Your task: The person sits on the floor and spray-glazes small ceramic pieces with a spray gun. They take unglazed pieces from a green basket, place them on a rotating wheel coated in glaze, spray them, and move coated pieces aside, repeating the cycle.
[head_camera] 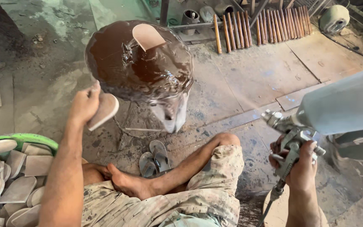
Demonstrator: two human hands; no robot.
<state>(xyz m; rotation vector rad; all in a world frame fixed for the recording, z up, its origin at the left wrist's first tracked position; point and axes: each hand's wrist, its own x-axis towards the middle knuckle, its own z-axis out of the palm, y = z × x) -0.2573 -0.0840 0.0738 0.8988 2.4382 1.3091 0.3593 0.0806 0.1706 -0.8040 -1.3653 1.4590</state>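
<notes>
One blank (148, 36) lies on the round stand (139, 63), near its far edge, pale and dry-looking against the wet brown coating that covers the stand top. By its colour I judge it not yet sprayed, or barely begun. A second blank (103, 110) is in the left hand (85, 103), whose grip is closed around its upper end, fingers over the top and the piece hanging down beside the stand's near left rim; it too looks uncoated.

The right hand (301, 168) has its grip wrapped shut on the handle of a spray gun (293, 141), a finger lying along the trigger; the nozzle points left toward the stand and the grey cup (345, 103) sits above. A hose runs down from the handle.

Counted: two blanks in play, one gun, one stand. In the green-rimmed basket (26, 138) at the lower left lies a heap of the same pale pieces, at least a dozen showing, more hidden beneath. They look unpainted, so most of the work seems left.

Further out, two sandals (154, 157) lie on the floor under the stand, beside the person's crossed bare legs. A row of brown sticks (261, 27), some twenty, lies at the top.
</notes>
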